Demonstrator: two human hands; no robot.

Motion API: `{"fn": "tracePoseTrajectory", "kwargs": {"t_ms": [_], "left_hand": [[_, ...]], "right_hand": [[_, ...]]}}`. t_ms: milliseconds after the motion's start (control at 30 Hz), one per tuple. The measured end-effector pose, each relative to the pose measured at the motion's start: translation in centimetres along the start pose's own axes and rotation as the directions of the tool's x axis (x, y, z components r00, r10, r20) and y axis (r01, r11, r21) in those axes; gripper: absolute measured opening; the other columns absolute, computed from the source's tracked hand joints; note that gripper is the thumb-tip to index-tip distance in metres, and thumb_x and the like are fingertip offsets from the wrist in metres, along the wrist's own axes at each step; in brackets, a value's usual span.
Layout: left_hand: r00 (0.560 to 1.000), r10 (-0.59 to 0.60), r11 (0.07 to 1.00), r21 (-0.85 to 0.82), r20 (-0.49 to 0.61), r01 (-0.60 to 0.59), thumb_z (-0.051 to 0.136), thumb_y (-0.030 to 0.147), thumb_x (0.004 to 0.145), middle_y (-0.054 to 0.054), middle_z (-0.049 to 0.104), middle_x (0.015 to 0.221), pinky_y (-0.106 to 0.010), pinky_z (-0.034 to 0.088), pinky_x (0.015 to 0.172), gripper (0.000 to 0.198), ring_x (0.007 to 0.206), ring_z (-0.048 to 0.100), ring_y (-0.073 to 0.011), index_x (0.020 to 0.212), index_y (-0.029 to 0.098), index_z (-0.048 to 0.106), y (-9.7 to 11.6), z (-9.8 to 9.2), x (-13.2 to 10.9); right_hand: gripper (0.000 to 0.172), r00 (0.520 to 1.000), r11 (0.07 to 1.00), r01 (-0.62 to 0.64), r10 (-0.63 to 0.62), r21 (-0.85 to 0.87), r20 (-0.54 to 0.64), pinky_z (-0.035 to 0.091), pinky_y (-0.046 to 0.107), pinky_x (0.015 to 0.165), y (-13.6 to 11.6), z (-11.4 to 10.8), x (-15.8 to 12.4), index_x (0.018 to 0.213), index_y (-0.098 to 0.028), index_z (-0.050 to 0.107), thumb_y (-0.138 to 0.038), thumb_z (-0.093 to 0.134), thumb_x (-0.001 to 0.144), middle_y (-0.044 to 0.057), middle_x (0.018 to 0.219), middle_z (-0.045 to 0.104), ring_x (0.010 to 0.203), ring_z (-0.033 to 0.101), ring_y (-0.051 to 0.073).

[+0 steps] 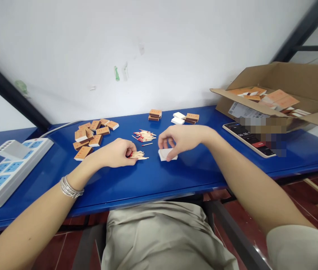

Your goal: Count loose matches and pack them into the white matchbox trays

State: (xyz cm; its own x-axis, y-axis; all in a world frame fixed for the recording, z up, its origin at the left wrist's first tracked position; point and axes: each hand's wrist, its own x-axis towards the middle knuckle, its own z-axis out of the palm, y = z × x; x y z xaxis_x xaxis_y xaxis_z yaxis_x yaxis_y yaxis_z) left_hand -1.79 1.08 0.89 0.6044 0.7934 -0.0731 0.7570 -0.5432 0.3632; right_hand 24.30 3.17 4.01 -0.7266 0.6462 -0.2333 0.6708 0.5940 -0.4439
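Observation:
My left hand (117, 153) is closed around a small bundle of red-tipped matches (138, 155), whose ends stick out to the right and rest on the blue table (147, 180). My right hand (180, 139) pinches a white matchbox tray (166, 153) that lies on the table just right of the bundle. A loose pile of matches (144, 135) lies just behind, between the two hands. One stray match (146, 144) lies in front of that pile.
Several orange matchboxes (91, 135) lie heaped at the left. More boxes (155, 114) and white trays (178, 118) sit at the back. An open cardboard box (288, 93) stands at the right, a phone (249, 138) beside it. A white power strip (9, 165) lies far left.

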Motion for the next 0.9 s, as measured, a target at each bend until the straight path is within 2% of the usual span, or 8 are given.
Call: {"fn": "tracePoseTrajectory", "kwargs": {"t_ms": [100, 200, 300, 367, 467, 633, 733, 900], "left_hand": [[1.000, 0.021, 1.000, 0.011, 0.000, -0.021, 0.061, 0.028, 0.070, 0.003, 0.057, 0.062, -0.023, 0.035, 0.053, 0.012, 0.054, 0.048, -0.0101, 0.072, 0.016, 0.062, 0.1, -0.1, 0.0], [1.000, 0.030, 0.999, 0.011, 0.005, -0.030, 0.060, 0.027, 0.070, 0.003, 0.055, 0.060, -0.023, 0.034, 0.052, 0.011, 0.054, 0.046, -0.0098, 0.070, 0.017, 0.061, 0.2, -0.2, 0.1], [0.999, 0.037, 0.999, -0.003, 0.017, -0.037, 0.060, 0.028, 0.071, 0.003, 0.055, 0.060, -0.023, 0.034, 0.053, 0.011, 0.053, 0.046, -0.0099, 0.070, 0.017, 0.060, 0.3, -0.2, 0.1], [0.999, 0.045, 0.999, -0.004, 0.024, -0.045, 0.059, 0.028, 0.071, 0.003, 0.054, 0.060, -0.024, 0.034, 0.053, 0.012, 0.053, 0.046, -0.0102, 0.068, 0.017, 0.058, 0.3, -0.1, 0.0], [0.999, 0.040, 0.999, 0.020, 0.017, -0.041, 0.061, 0.033, 0.071, 0.002, 0.055, 0.061, -0.024, 0.034, 0.053, 0.018, 0.054, 0.046, -0.0109, 0.066, 0.017, 0.054, 0.2, -0.1, 0.0], [0.999, 0.032, 0.998, 0.049, 0.004, -0.033, 0.061, 0.033, 0.074, 0.001, 0.056, 0.063, -0.025, 0.035, 0.055, 0.019, 0.054, 0.049, -0.0111, 0.068, 0.017, 0.052, 0.3, -0.3, -0.1], [0.997, 0.072, 0.994, 0.079, -0.011, -0.071, 0.060, 0.035, 0.078, 0.000, 0.055, 0.066, -0.026, 0.037, 0.057, 0.022, 0.056, 0.048, -0.0110, 0.068, 0.016, 0.056, 0.3, -0.4, -0.1], [0.980, 0.188, 0.977, 0.119, -0.071, -0.178, 0.062, 0.042, 0.081, -0.006, 0.061, 0.089, -0.028, 0.043, 0.072, 0.027, 0.077, 0.056, -0.0163, 0.077, 0.016, 0.067, -0.1, -0.5, -0.2]], "right_hand": [[0.045, 0.993, 0.992, 0.117, -0.117, 0.040, 0.011, 0.041, 0.025, 0.061, -1.3, 1.5, 1.1, 0.095, -0.020, 0.069, -0.048, 0.081, 0.061, 0.003, 0.088, 0.071, 0.073, 0.060, 0.015], [0.048, 0.990, 0.988, 0.141, -0.143, 0.068, 0.021, 0.041, 0.024, 0.061, -1.7, 2.4, 1.8, 0.097, -0.019, 0.069, -0.047, 0.082, 0.060, 0.002, 0.089, 0.070, 0.073, 0.059, 0.014], [0.045, 0.975, 0.983, 0.165, -0.150, 0.080, -0.163, 0.041, 0.025, 0.063, -1.4, 3.1, 2.4, 0.098, -0.019, 0.068, -0.049, 0.079, 0.066, 0.002, 0.085, 0.069, 0.071, 0.058, 0.013], [0.047, 0.935, 0.976, 0.200, -0.163, 0.088, -0.316, 0.042, 0.025, 0.065, -1.5, 3.8, 3.0, 0.101, -0.018, 0.066, -0.048, 0.078, 0.067, 0.002, 0.084, 0.067, 0.071, 0.058, 0.013], [0.040, 0.886, 0.956, 0.276, -0.213, 0.099, -0.412, 0.043, 0.027, 0.070, -2.1, 4.9, 4.0, 0.099, -0.018, 0.065, -0.043, 0.078, 0.070, 0.002, 0.085, 0.068, 0.074, 0.059, 0.014], [0.015, 0.857, 0.948, 0.312, -0.255, 0.057, -0.447, 0.044, 0.028, 0.075, -2.7, 5.8, 4.7, 0.091, -0.017, 0.067, -0.026, 0.070, 0.079, 0.004, 0.089, 0.071, 0.076, 0.061, 0.014], [0.014, 0.860, 0.946, 0.319, -0.266, 0.053, -0.436, 0.044, 0.027, 0.072, -2.2, 5.7, 4.8, 0.090, -0.017, 0.068, -0.029, 0.068, 0.082, 0.003, 0.088, 0.072, 0.074, 0.061, 0.013], [0.018, 0.877, 0.937, 0.336, -0.274, 0.098, -0.394, 0.045, 0.025, 0.068, -1.7, 5.7, 4.9, 0.087, -0.016, 0.069, -0.034, 0.068, 0.083, 0.003, 0.085, 0.071, 0.074, 0.063, 0.013]]}}
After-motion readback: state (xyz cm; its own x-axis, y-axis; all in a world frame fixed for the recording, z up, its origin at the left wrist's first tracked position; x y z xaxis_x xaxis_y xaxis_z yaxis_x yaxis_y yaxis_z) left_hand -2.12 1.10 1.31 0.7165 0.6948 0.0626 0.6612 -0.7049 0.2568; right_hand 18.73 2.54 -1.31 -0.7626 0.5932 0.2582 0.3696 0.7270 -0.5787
